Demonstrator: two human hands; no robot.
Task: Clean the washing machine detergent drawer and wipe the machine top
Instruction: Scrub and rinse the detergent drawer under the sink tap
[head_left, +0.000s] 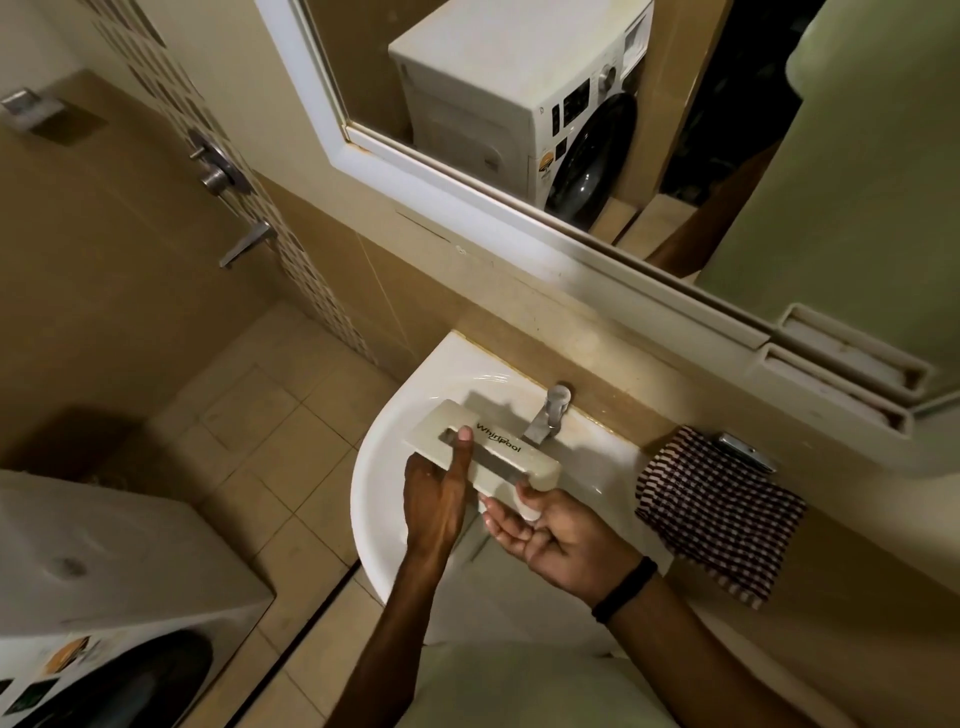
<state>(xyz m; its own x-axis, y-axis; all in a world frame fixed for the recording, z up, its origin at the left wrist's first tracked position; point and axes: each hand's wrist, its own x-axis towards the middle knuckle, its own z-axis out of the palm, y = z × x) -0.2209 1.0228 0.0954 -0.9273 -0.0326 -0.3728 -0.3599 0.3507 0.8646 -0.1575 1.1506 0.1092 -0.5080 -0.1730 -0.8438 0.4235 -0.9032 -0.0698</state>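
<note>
A long white hard-plastic detergent drawer (498, 457) is held over a white ceramic washbasin (379, 467), just in front of its chrome tap (550, 415). It looks light and rigid, probably slippery when wet, and best held by its ends or handle recess. The left hand (436, 499) grips the front panel, thumb laid straight across to the recess. The right hand (556, 535), palm up with fingers curled, cradles the near end.

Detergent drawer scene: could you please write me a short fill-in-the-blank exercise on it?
The detergent drawer is held above the white ____.
The brand printed on its front reads ____.
The checked cloth lies to the ____ of the tap.
Missing words: sink; Whirlpool; right.
</note>
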